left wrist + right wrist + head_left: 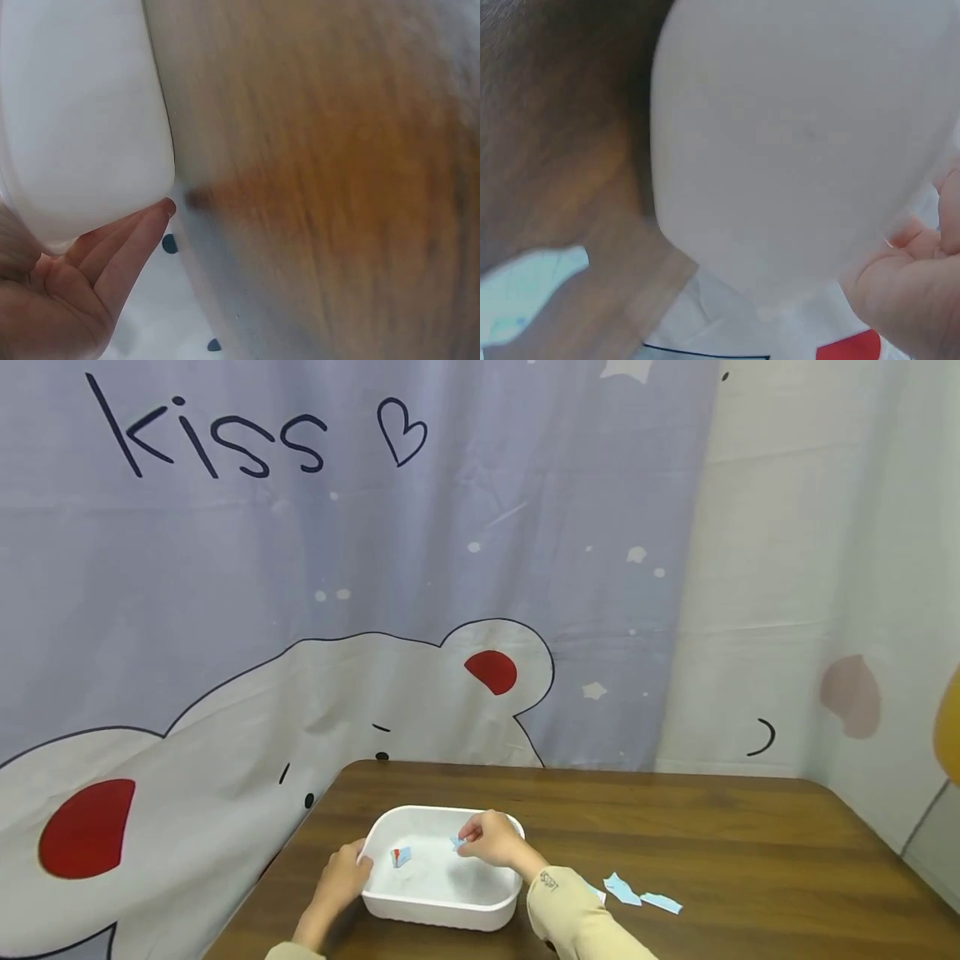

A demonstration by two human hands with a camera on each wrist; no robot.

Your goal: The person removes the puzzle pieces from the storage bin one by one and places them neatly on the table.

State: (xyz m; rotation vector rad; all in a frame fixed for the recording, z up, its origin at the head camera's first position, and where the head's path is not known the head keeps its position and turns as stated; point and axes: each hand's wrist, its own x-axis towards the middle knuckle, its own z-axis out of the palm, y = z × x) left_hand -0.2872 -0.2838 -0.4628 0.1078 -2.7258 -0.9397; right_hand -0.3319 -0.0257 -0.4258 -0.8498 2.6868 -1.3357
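Note:
A white plastic basin (438, 914) with rounded corners stands on the table. My left hand (341, 878) grips its left side, thumb at the rim and fingers along the outer wall, as the left wrist view also shows of the hand (82, 292). Over the inside of the basin, my right hand (491, 839) pinches a small light-blue paper scrap (455, 842) between thumb and fingers. Another scrap, blue with a red patch (401, 857), lies on the basin floor. The right wrist view has the basin's outer wall (795, 135) and part of my right hand (922, 285) beyond its rim.
Right of the basin, torn light-blue paper pieces (622, 889) lie on the brown wooden table (750, 843), one partly hidden behind my right sleeve (573, 914). A printed curtain (300, 568) hangs behind the table's back and left edges.

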